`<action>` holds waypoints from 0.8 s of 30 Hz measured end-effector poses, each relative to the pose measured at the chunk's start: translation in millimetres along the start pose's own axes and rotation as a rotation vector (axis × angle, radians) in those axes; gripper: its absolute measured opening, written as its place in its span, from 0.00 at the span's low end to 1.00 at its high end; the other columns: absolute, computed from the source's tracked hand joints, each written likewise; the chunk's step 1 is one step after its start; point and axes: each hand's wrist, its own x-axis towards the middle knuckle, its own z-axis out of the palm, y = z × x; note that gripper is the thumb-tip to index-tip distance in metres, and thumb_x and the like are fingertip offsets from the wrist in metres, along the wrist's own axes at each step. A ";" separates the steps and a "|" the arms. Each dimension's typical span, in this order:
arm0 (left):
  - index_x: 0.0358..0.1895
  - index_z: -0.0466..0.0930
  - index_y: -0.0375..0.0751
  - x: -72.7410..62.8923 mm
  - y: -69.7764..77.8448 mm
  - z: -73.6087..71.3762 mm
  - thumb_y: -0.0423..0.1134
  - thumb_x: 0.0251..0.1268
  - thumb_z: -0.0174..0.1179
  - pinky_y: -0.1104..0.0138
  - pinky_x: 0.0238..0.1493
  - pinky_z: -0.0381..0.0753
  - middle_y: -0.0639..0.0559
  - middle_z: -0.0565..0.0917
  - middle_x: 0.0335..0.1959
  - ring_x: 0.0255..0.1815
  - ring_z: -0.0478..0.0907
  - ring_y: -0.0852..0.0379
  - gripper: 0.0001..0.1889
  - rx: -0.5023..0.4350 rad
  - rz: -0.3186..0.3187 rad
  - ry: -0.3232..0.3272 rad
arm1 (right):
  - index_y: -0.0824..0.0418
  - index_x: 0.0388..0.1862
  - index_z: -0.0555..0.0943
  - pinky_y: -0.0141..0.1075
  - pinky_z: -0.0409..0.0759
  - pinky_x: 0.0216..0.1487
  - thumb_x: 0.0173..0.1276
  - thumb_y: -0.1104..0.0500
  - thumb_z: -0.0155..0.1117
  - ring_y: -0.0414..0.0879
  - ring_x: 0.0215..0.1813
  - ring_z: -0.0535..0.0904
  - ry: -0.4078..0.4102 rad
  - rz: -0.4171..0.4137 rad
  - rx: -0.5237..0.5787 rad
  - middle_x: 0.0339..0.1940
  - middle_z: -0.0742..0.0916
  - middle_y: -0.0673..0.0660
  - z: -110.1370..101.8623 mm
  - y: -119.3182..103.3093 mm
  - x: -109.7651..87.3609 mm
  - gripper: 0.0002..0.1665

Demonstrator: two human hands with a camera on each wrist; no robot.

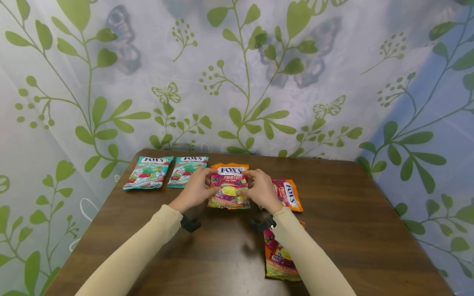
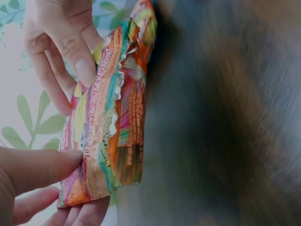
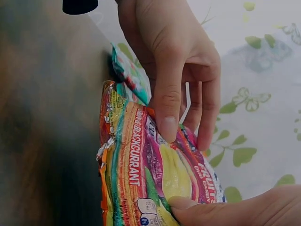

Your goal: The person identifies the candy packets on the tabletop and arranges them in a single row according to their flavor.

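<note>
Both hands hold an orange and purple Fox's Fruits candy bag [image 1: 228,193] by its sides, its printed front facing up toward the head camera. My left hand [image 1: 196,189] pinches the left side, with the thumb on the front and fingers behind. On the opposite side, my right hand [image 1: 262,190] pinches likewise, its thumb [image 3: 193,207] pressing near the yellow fruit picture. In the left wrist view, the bag's crimped bottom edge [image 2: 115,122] faces the camera. I cannot tell whether that edge touches the table.
Two green Mint Blossom bags [image 1: 149,172] [image 1: 187,170] lie at the table's back left. Beside my right wrist is another Fruits bag [image 1: 290,195], turned sideways. A further Fruits bag [image 1: 279,259] lies nearer, partly under the right forearm. A leaf-patterned curtain [image 1: 229,82] hangs behind the brown table [image 1: 352,230].
</note>
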 end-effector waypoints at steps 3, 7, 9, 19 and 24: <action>0.70 0.78 0.26 9.6 -4.0 0.6 0.30 0.71 0.75 0.55 0.46 0.88 0.37 0.76 0.48 0.44 0.78 0.45 0.28 0.003 -0.006 0.004 | 0.67 0.71 0.83 0.45 0.90 0.44 0.63 0.63 0.87 0.57 0.48 0.87 -0.001 0.022 0.017 0.57 0.84 0.64 1.8 2.6 9.5 0.38; 0.70 0.78 0.25 20.9 -9.5 1.1 0.30 0.71 0.74 0.57 0.44 0.85 0.37 0.76 0.48 0.43 0.76 0.46 0.28 0.026 0.010 0.014 | 0.66 0.72 0.83 0.45 0.90 0.46 0.63 0.62 0.87 0.56 0.50 0.86 0.000 0.052 0.014 0.58 0.83 0.63 5.2 7.2 22.0 0.39; 0.70 0.78 0.24 26.5 -12.2 1.2 0.30 0.71 0.74 0.58 0.42 0.82 0.36 0.76 0.46 0.41 0.75 0.47 0.28 0.043 0.014 0.019 | 0.65 0.73 0.82 0.45 0.90 0.47 0.63 0.62 0.87 0.56 0.50 0.86 0.003 0.062 0.011 0.59 0.83 0.63 6.6 10.2 28.4 0.39; 0.72 0.77 0.26 53.2 -23.8 3.0 0.32 0.73 0.74 0.57 0.44 0.74 0.35 0.76 0.47 0.41 0.71 0.46 0.28 0.096 -0.031 0.027 | 0.67 0.73 0.82 0.48 0.89 0.50 0.63 0.64 0.86 0.57 0.51 0.86 0.020 0.060 0.003 0.60 0.82 0.65 11.2 17.2 52.9 0.40; 0.71 0.78 0.25 62.1 -31.3 7.3 0.33 0.72 0.74 0.57 0.46 0.76 0.36 0.76 0.48 0.43 0.72 0.46 0.29 0.099 -0.046 0.030 | 0.68 0.75 0.80 0.48 0.88 0.53 0.64 0.66 0.85 0.57 0.50 0.85 0.012 0.066 -0.022 0.61 0.82 0.66 16.1 22.5 62.8 0.41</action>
